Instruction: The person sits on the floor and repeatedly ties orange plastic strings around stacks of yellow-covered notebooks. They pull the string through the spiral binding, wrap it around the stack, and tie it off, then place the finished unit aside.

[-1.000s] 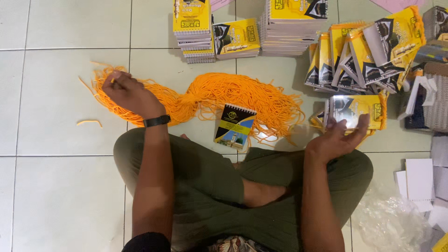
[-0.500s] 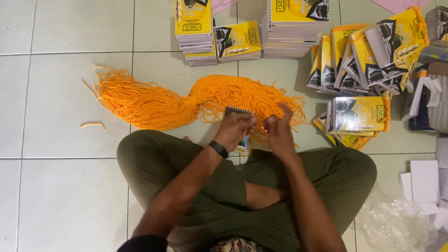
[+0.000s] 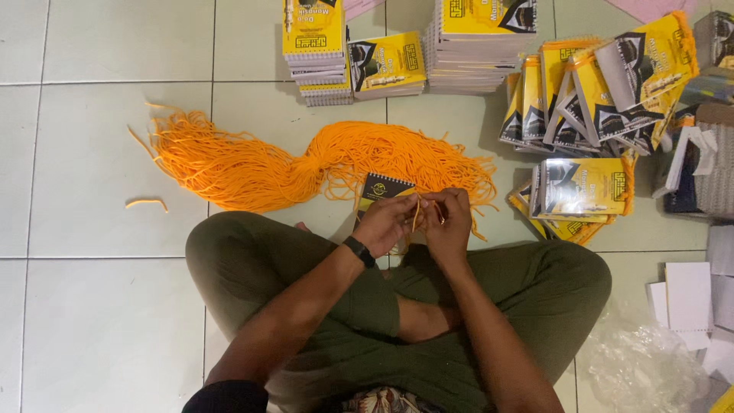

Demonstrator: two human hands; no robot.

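Down between the knees, the left hand (image 3: 386, 222) and right hand (image 3: 447, 222) meet — both pinch a short orange cord (image 3: 415, 214) over a small spiral booklet (image 3: 384, 188) with a dark cover, which lies on the tile against the left fingers. Just beyond it sprawls the orange cord bundle (image 3: 306, 160), its loose ends fraying left. Bare tile floor (image 3: 84, 122) opens wide on the left, one stray cord piece (image 3: 145, 203) on it. Yellow-and-black booklet stacks (image 3: 482, 38) line the top edge; a fanned pile (image 3: 596, 99) crowds the right, white cards (image 3: 688, 294) below.
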